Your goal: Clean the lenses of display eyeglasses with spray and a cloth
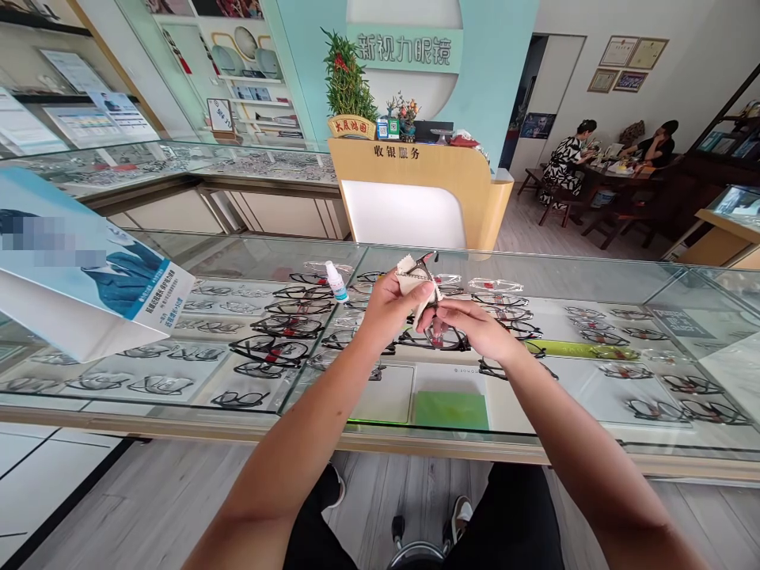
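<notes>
My left hand (389, 305) is closed on a pale cleaning cloth (408, 279) with zigzag edges, folded over a pair of eyeglasses (428, 258). A dark temple of the eyeglasses sticks up past the cloth; the lenses are mostly hidden by cloth and fingers. On the other side, my right hand (475, 323) pinches the eyeglasses near the fingertips of my left hand. Both hands are above the glass display counter (332, 439). Left of them, a small white spray bottle (336, 283) with a blue label stands on the glass.
Under the glass lie several rows of spectacle frames (279, 324) and a green box (450, 409). A folded advertising card (89, 277) stands on the left of the counter. Beyond are a wooden cashier desk (409, 194) and two people at a table (617, 170).
</notes>
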`<state>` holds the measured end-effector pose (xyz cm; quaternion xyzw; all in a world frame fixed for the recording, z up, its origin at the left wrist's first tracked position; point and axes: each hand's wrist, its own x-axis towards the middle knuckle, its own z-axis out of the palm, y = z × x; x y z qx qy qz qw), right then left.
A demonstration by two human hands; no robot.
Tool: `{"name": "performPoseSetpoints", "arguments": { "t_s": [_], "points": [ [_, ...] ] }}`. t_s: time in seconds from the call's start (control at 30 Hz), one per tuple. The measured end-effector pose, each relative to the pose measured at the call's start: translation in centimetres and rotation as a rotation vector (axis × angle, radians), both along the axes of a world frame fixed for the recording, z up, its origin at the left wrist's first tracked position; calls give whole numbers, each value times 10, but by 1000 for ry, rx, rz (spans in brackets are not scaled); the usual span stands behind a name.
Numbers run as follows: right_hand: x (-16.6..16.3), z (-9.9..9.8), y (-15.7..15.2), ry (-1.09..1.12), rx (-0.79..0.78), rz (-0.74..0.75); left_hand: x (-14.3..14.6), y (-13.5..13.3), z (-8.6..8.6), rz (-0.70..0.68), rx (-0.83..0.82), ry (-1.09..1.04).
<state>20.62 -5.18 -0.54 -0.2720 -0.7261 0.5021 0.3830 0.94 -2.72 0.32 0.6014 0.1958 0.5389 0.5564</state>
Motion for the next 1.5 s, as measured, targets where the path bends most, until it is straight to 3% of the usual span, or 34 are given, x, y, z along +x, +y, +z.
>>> {"name": "performPoseSetpoints", "arguments": {
  "t_s": [0.33,0.7,0.9,1.07,1.33,1.5],
  "points": [
    [-1,-3,0,-7,11,-4,-4,10,-14,162,-14,-6],
    [12,4,0,110,-105,-68,-23,21,-12,-63,-70,42],
    [7,-4,3,175,-179,-39,-20,16,-8,-29,-26,77],
    [2,-12,4,186,-187,-3,-10,4,2,-104,1,67],
    [-3,-6,-2,118,-109,40,-6,3,-9,104,33,20],
    [5,4,-4,117,-130,-8,-16,12,-8,-4,-18,32]
  ]
}}
